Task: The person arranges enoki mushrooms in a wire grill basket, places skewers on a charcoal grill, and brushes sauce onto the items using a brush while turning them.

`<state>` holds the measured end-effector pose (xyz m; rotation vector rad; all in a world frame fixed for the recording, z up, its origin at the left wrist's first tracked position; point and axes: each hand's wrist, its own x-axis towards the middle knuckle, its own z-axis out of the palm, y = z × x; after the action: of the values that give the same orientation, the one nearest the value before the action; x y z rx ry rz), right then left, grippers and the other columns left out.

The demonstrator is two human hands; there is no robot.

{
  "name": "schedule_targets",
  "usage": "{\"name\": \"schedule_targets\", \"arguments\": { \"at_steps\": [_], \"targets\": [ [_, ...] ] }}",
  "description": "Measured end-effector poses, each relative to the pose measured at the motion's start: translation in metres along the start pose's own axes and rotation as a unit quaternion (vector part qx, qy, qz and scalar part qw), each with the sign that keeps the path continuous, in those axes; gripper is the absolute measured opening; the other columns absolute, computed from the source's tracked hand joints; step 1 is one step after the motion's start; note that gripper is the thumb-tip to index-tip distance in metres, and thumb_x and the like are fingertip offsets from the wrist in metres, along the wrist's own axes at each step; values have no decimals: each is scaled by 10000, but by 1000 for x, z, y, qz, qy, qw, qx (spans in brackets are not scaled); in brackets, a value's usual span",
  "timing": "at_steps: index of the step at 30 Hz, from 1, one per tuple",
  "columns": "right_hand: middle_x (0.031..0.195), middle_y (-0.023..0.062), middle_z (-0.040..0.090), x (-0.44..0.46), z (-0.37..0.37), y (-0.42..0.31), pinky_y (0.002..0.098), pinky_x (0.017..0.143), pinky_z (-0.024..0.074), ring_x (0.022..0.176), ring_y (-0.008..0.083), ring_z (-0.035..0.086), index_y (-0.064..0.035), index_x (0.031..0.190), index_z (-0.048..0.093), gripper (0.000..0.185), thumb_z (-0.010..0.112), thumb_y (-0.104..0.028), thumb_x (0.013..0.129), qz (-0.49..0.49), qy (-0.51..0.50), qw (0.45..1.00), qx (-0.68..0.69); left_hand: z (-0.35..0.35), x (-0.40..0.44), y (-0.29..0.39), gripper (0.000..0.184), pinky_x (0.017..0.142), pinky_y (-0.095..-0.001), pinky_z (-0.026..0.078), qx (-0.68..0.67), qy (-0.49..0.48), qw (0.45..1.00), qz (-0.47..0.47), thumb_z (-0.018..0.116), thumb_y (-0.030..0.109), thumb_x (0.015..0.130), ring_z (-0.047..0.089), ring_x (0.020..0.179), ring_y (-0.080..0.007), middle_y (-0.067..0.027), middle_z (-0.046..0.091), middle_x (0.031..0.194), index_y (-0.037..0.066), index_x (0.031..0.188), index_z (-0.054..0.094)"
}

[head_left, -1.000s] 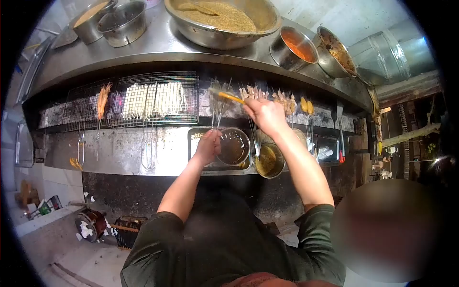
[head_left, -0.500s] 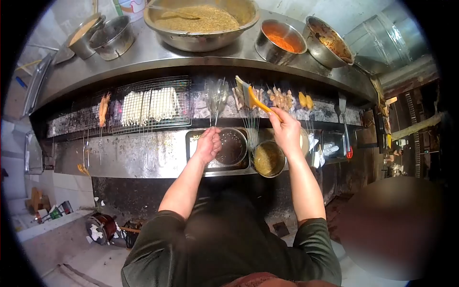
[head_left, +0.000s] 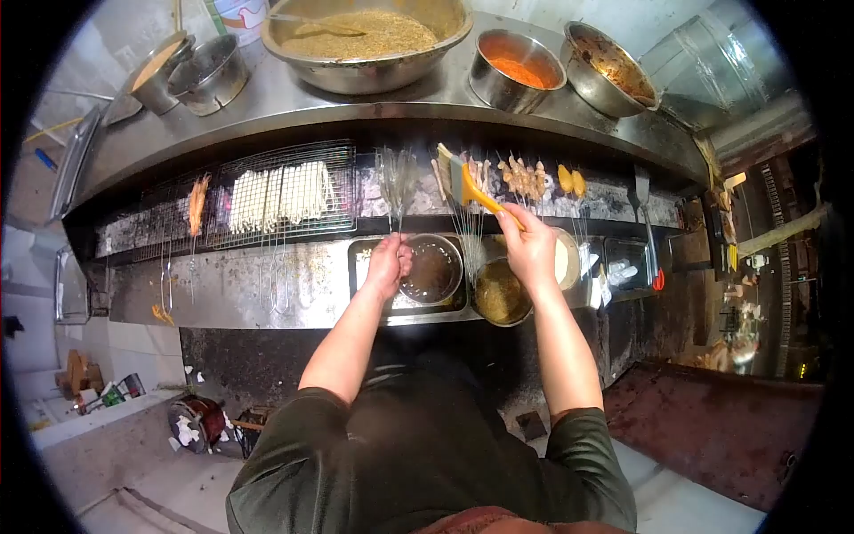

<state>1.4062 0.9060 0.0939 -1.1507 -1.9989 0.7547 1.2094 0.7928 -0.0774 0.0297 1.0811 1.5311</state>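
Note:
My left hand (head_left: 389, 265) is closed around the sticks of a bunch of skewers (head_left: 397, 180), whose greyish food lies fanned over the coals. In my right hand (head_left: 529, 249) is a basting brush (head_left: 478, 194) with a yellow-orange handle. Its bristles are over a row of thin skewers (head_left: 442, 182) on the grill. Below my left hand sits a round bowl of dark liquid (head_left: 433, 271) in a metal tray. A pot of brownish sauce (head_left: 503, 294) stands below my right hand.
A wire grilling basket (head_left: 280, 198) with white enoki-like strands lies left on the grill. Meat skewers (head_left: 525, 178) and yellow pieces (head_left: 572, 182) cook to the right, near a spatula (head_left: 647, 222). A large basin (head_left: 365, 67) and a pot of red sauce (head_left: 518, 76) stand on the shelf behind.
Both hands keep their grips, and the brush stays over the same skewers. A large blurred shape at lower right is gone, and a dark red surface shows there. The view has shifted slightly.

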Motion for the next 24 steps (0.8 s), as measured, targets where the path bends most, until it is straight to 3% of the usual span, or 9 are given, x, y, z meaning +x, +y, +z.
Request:
{"name": "schedule_targets", "arguments": {
  "at_steps": [7,13,24],
  "targets": [
    [886,167,701,-6,-1,10,298,718,521,814,216,700,-16,1026,679,240,661,-200,874,11,10,1000,21,1,1,-4,95,420,-221,307,-1,-17,999,50,509,200,976,388,467,-85,4,488,671,118,928,500],
    [880,166,701,-8,2,3,297,711,520,806,214,699,-17,1026,681,242,662,-205,874,10,13,1000,17,9,-2,-4,98,413,-211,310,-31,-20,999,35,565,175,947,388,470,-72,6,489,666,98,934,506],
    [878,159,705,-11,3,2,294,705,518,798,197,695,-16,1025,683,240,664,-201,874,30,2,999,24,4,6,-15,79,436,-216,316,-71,-51,995,49,582,199,942,399,458,-72,27,503,653,132,917,548]
  ]
}}
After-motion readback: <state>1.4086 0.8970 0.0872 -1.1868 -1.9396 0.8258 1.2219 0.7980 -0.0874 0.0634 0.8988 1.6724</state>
